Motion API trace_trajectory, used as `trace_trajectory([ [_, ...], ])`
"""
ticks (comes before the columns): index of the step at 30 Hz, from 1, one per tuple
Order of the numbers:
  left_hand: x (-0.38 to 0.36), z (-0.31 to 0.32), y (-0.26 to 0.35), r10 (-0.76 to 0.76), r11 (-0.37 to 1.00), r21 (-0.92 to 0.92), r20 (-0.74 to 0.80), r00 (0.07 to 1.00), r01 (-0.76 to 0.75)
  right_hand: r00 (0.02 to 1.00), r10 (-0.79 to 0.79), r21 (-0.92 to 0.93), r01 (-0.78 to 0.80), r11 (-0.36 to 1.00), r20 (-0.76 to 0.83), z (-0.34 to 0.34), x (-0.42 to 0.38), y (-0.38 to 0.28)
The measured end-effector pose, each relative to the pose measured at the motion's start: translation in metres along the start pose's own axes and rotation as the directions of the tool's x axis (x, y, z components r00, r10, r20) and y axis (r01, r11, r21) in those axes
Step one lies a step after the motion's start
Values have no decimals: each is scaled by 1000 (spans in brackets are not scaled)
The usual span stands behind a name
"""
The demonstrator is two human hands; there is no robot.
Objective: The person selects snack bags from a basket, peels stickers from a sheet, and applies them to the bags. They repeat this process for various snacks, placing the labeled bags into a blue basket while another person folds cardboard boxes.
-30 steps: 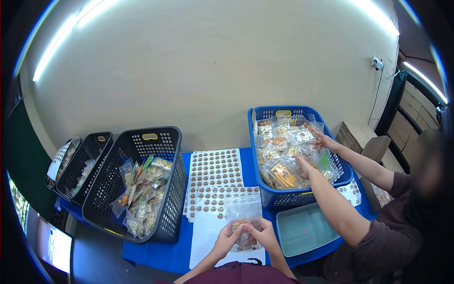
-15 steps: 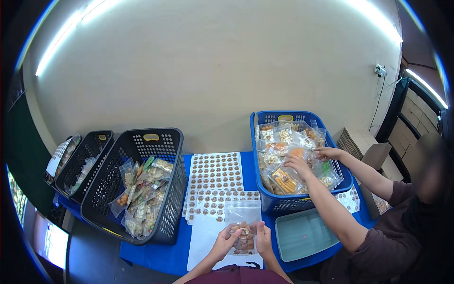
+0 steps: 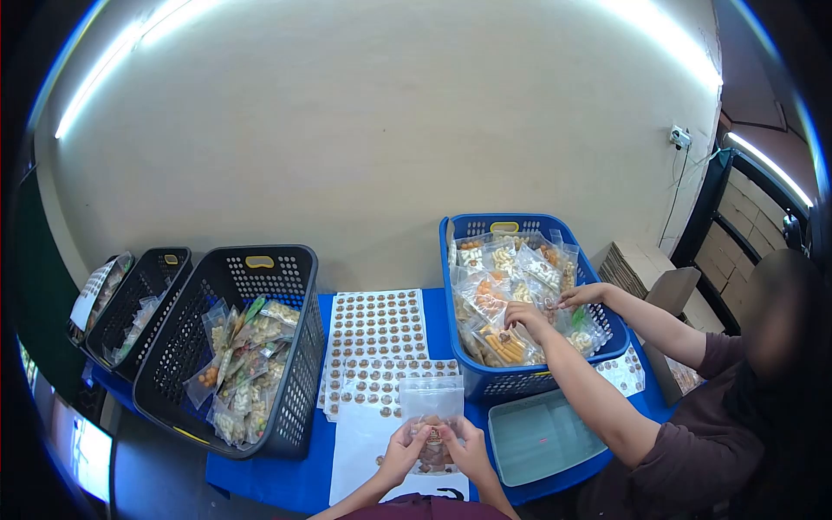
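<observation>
A clear zip pouch (image 3: 432,397) of brown snack pieces is held upright at the table's near edge. My left hand (image 3: 402,454) grips its left side and my right hand (image 3: 468,449) its right side. Both thumbs press on a round brown label on the pouch's front, partly covering it. Beneath and behind the pouch lie a white sheet (image 3: 360,446) and sheets of round stickers (image 3: 377,325) on the blue tablecloth.
Left of the sticker sheets, a dark basket (image 3: 303,381) holds packed snack pouches; two more stand beyond it. A blue basket (image 3: 617,348) of labelled pouches stands right, with a co-worker's hands (image 3: 530,319) in it. A pale green tray (image 3: 546,438) sits in front.
My thumbs have moved together onto the label. The co-worker's hands have shifted slightly among the pouches in the blue basket. The whole view has tilted and shifted a little.
</observation>
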State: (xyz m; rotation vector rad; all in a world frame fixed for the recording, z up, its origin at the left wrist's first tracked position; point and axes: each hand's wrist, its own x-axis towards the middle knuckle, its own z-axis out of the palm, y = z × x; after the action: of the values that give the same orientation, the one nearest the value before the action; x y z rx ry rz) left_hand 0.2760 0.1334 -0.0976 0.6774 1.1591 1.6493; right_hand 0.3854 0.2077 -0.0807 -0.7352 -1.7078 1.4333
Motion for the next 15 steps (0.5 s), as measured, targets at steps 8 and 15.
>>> trace_trajectory([
  [8, -4, 0, 8, -22, 1000, -16, 7, 1000, 22, 1000, 27, -74, -26, 997, 10, 6, -1, 1],
  [15, 0, -2, 12, -96, 993, 74, 38, 995, 93, 995, 95, 61, -96, 994, 26, -2, 5, -4],
])
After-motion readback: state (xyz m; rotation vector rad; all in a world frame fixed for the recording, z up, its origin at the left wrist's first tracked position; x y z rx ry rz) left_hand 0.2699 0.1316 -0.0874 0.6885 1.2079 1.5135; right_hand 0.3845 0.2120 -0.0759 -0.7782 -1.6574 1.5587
